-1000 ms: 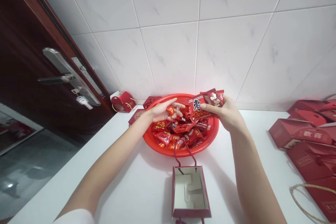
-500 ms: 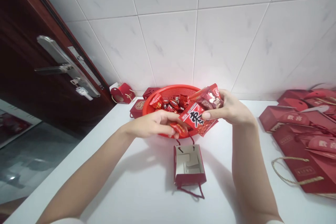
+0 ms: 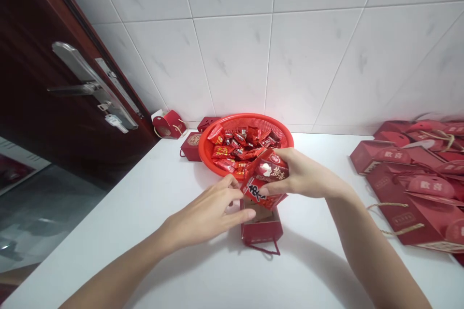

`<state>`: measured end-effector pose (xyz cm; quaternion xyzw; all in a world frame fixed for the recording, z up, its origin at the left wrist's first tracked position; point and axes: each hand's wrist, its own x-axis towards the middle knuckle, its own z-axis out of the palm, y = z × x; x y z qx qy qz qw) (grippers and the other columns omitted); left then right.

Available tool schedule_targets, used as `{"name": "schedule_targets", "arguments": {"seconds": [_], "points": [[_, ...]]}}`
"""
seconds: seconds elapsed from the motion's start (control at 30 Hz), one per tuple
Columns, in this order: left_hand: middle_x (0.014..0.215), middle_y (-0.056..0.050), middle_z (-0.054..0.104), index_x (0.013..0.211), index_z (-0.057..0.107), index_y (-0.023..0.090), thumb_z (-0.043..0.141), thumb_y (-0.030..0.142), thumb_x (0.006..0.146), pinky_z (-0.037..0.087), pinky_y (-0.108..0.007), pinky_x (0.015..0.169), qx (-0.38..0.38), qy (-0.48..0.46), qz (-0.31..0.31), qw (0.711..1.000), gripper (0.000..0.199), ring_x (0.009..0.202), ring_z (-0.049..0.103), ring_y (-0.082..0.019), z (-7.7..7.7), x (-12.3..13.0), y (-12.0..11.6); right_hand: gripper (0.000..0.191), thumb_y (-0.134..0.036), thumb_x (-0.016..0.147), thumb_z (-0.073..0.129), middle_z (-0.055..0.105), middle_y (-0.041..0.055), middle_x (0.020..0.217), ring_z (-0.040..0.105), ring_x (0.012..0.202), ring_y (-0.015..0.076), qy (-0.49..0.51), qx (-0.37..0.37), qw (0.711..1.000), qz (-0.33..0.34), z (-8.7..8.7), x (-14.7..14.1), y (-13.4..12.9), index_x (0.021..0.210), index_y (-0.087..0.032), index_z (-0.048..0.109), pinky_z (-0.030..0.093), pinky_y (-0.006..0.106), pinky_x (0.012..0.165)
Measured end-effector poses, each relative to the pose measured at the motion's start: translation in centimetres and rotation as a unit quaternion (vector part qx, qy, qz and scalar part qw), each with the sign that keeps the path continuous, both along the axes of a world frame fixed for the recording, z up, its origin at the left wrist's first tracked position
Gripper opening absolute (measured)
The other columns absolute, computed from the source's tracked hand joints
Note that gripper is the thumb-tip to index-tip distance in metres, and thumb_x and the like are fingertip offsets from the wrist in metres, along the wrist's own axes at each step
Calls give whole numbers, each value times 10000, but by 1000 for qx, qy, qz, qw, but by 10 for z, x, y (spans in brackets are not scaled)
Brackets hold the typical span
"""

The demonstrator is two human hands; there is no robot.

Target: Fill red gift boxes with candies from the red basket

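My right hand (image 3: 299, 176) grips several red snack packets (image 3: 266, 178) just above a small open red box (image 3: 261, 230) with a dark red cord handle. My left hand (image 3: 213, 207) is at the left side of the box, fingers apart, its fingertips near the packets' left edge and its thumb over the box opening. Behind them stands a red plastic basket (image 3: 286, 136) with red wrapped sweets (image 3: 235, 147) in it. The packets cover the back part of the box.
Flat and folded red gift boxes (image 3: 416, 203) with gold cords lie piled at the right. Small red boxes stand left of the basket, one (image 3: 191, 147) near it and one (image 3: 169, 124) by the wall. A dark door (image 3: 43, 67) with keys is at the left.
My right hand has brought the packets down and toward the box. The small red packet that was in my left hand is no longer seen there; that hand has moved lower and its fingers have spread.
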<state>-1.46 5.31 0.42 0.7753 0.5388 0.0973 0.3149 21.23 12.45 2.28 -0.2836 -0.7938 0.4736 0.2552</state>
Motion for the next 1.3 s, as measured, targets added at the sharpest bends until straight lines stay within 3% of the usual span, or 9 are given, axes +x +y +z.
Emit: {"name": "schedule_targets", "arguments": {"seconds": [0.13, 0.23, 0.4, 0.6, 0.73, 0.83, 0.97, 1.13, 1.3], "points": [[978, -58, 575, 808, 644, 204, 590, 470, 882, 499, -339, 749, -28, -26, 56, 998, 281, 835, 586, -226, -12, -4, -4, 213, -265, 755, 795, 624, -26, 756, 534, 655, 137, -10, 31, 999, -19, -11, -13, -10, 808, -197, 599, 425, 250, 553], [1065, -61, 587, 953, 668, 212, 653, 393, 829, 508, -333, 776, -62, -46, 64, 995, 219, 866, 607, -223, -17, -6, -8, 223, -240, 779, 753, 550, -46, 690, 465, 608, 122, -69, 47, 996, -11, -16, -13, -14, 766, -206, 533, 362, 243, 525], [1104, -68, 611, 1246, 644, 261, 719, 447, 793, 501, -355, 813, -65, -48, 73, 994, 496, 896, 613, -251, -23, -6, -18, 160, -114, 772, 676, 626, -20, 769, 524, 652, 141, -160, 46, 986, 24, -14, -5, -20, 850, -211, 576, 371, 245, 539], [1132, -64, 604, 1336, 595, 288, 756, 469, 764, 503, -350, 818, -50, -46, 73, 995, 622, 944, 615, -269, -30, -5, -20, 212, -90, 779, 667, 678, -16, 796, 580, 676, 143, -212, 52, 970, 111, -6, -4, -28, 950, -215, 656, 380, 235, 559], [1106, -47, 592, 1209, 647, 278, 725, 457, 791, 510, -337, 791, -38, -47, 70, 996, 461, 919, 622, -254, -27, -4, -22, 160, -172, 820, 697, 663, -32, 750, 561, 637, 121, -246, 35, 955, 159, -3, -3, -29, 970, -216, 664, 374, 220, 555], [1085, -48, 580, 1150, 663, 266, 706, 422, 803, 512, -339, 791, -46, -36, 52, 997, 383, 934, 617, -256, -23, -2, -23, 133, -215, 856, 682, 659, -19, 742, 568, 641, 130, -270, 33, 950, 154, -3, -4, -26, 983, -203, 644, 353, 223, 539], [1065, -43, 578, 1241, 626, 294, 695, 377, 799, 516, -345, 796, -55, -36, 27, 997, 455, 917, 627, -253, -21, 0, -24, 94, -205, 883, 651, 682, 5, 794, 590, 678, 150, -279, 33, 950, 135, -6, -5, -23, 975, -196, 635, 360, 236, 548], [1145, -45, 583, 1290, 595, 308, 658, 333, 794, 528, -331, 740, -74, -49, 8, 996, 500, 759, 649, -199, -25, 1, -25, 158, -146, 846, 662, 677, 13, 835, 588, 703, 159, -288, 51, 951, 103, -11, -8, -24, 991, -198, 630, 359, 247, 555], [1118, -42, 602, 1354, 573, 316, 665, 318, 767, 538, -329, 736, -61, -53, 2, 997, 594, 838, 667, -236, -27, 1, -24, 306, -251, 755, 805, 626, -11, 776, 541, 661, 150, -315, 58, 943, 91, -15, -12, -25, 962, -201, 585, 315, 247, 518]]}}
